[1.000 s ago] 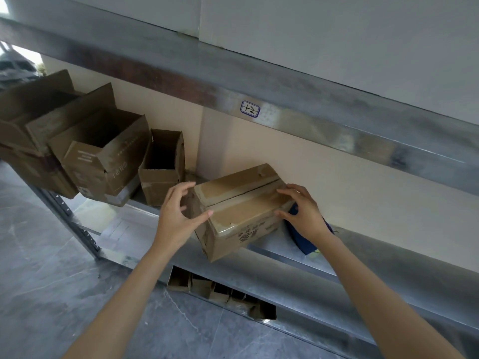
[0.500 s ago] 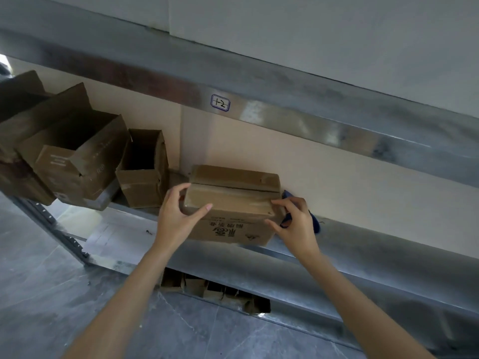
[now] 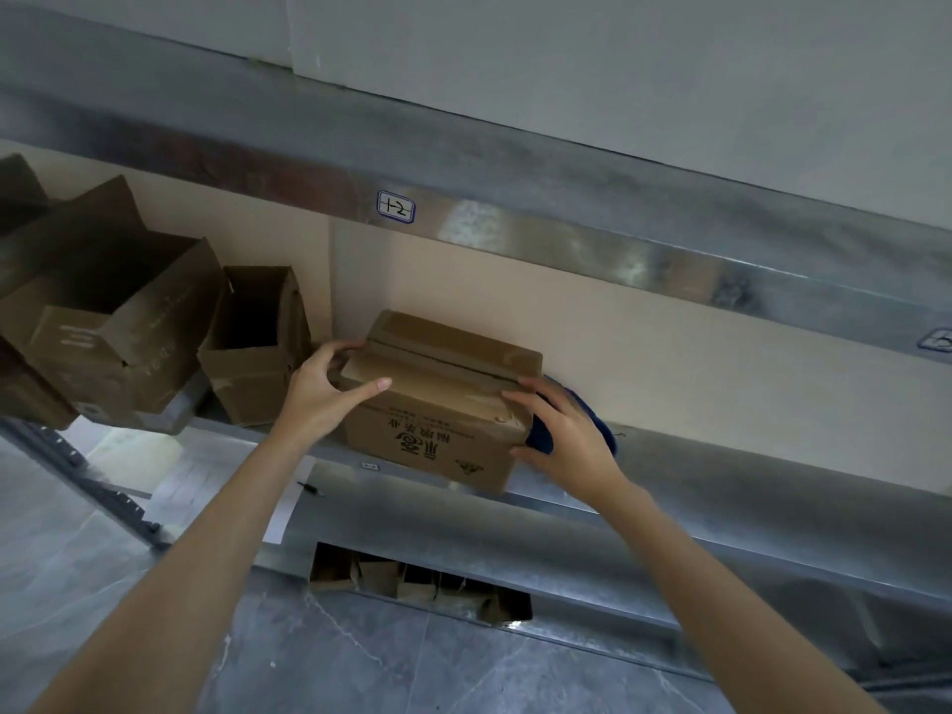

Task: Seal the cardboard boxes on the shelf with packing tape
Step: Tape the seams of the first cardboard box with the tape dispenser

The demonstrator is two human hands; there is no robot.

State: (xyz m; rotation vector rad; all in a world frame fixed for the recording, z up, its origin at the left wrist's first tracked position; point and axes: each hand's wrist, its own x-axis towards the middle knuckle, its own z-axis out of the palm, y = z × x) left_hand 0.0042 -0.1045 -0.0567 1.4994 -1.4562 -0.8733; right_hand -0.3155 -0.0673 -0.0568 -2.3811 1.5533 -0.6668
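Head view: closed box (image 3: 438, 425) sits on the metal shelf (image 3: 731, 489), flaps down, printed side facing me. My left hand (image 3: 322, 396) grips its left end, thumb across the front top edge. My right hand (image 3: 569, 438) clasps the right end, fingers on top, thumb low. Blue object (image 3: 541, 435) is just behind that hand. Open boxes (image 3: 242, 383) stand to the left.

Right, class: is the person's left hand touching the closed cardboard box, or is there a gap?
Touching. The head view shows the left hand gripping the closed box at its left end, thumb on its front.
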